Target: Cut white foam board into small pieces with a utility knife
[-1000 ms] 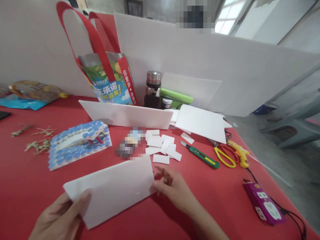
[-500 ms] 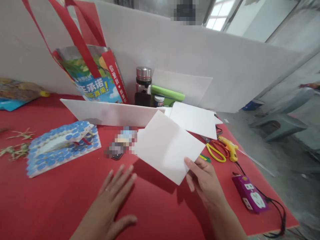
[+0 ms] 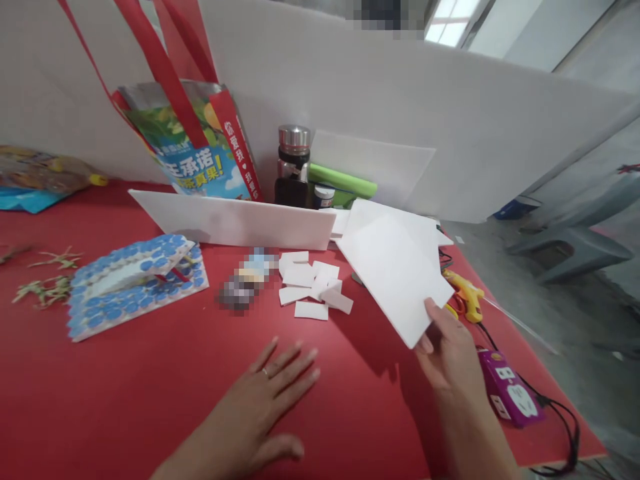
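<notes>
In the head view my right hand (image 3: 447, 340) pinches the near corner of a white foam board sheet (image 3: 400, 287). The sheet is raised above the red table (image 3: 350, 413), and its far part overlaps another white sheet (image 3: 425, 230) at the back. My left hand (image 3: 265, 407) hovers over or rests on the table, fingers spread, a ring on one of them; it holds nothing. Ahead of it lies a loose group of small white strips (image 3: 313, 310). To the left stands a white piece covered in blue discs (image 3: 135, 283).
A long white board (image 3: 235, 223) stands on edge behind. Farther back are a shopping bag (image 3: 200, 160), a steel-capped bottle (image 3: 294, 153) and a green roll (image 3: 345, 180). At right lie a yellow glue gun (image 3: 467, 297) and a purple power box (image 3: 510, 390) with cables.
My right hand has carried the white sheet to the right, uncovering the small white strips. My left hand has shifted right, its fingers still spread. The view has turned slightly.
</notes>
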`<action>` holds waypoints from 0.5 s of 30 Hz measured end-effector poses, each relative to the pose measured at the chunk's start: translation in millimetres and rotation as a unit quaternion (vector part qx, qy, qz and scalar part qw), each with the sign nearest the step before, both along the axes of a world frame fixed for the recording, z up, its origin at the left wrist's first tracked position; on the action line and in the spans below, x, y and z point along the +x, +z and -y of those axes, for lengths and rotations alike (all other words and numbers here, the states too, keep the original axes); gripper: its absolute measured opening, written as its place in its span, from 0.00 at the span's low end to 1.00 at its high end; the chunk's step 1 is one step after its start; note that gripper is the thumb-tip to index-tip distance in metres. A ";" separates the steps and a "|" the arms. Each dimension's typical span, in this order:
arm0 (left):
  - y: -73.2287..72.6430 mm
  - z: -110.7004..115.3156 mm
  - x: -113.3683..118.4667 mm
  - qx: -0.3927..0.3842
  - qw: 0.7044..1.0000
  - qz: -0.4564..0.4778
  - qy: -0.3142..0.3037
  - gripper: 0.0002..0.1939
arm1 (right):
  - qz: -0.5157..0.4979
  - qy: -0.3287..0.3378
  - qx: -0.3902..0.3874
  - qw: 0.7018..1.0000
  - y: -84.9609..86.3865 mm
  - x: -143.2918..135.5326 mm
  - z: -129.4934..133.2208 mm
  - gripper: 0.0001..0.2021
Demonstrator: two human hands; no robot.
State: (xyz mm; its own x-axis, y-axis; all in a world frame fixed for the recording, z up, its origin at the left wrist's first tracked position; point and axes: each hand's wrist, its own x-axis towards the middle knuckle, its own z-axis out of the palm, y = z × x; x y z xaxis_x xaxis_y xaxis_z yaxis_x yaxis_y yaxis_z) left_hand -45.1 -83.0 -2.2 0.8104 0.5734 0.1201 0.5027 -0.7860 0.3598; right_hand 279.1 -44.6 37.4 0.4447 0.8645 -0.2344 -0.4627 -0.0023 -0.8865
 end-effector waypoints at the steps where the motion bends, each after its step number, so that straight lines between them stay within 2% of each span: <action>1: -0.2 -2.1 -2.7 -0.018 0.998 -0.014 -0.051 0.51 | 0.001 -0.004 -0.006 1.000 -1.1 4.8 2.7 0.19; 4: -1.9 -7.0 -3.5 -0.051 0.987 -0.047 -0.147 0.49 | 0.009 -0.023 -0.033 0.999 -9.1 12.2 11.2 0.17; 6: -4.8 -13.5 -1.6 -0.033 0.989 -0.048 -0.134 0.46 | 0.018 -0.039 -0.052 0.998 -14.8 12.8 15.1 0.15; 9: -12.2 -28.2 -0.8 0.076 0.997 -0.023 -0.011 0.42 | 0.038 -0.050 -0.068 0.996 -18.5 13.0 16.4 0.16; 11: -17.0 -36.6 0.3 0.150 0.985 0.009 0.086 0.43 | 0.049 -0.050 -0.067 0.995 -17.9 14.9 16.4 0.17; 13: -20.6 -42.5 5.3 0.175 0.967 0.035 0.184 0.46 | 0.048 -0.054 -0.070 0.995 -16.8 18.2 18.5 0.18; 15: -23.5 -48.8 15.3 0.160 0.956 0.046 0.242 0.51 | 0.047 -0.059 -0.087 0.993 -16.2 22.1 24.2 0.18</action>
State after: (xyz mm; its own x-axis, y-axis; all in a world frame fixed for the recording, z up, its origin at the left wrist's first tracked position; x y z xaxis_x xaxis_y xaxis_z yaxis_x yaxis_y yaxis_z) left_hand -29.8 -34.2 -25.7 0.4378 0.7998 0.4107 0.8127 -0.5474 0.1996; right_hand 301.3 -68.9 21.1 0.5684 0.7543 -0.3286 -0.3834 -0.1104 -0.9169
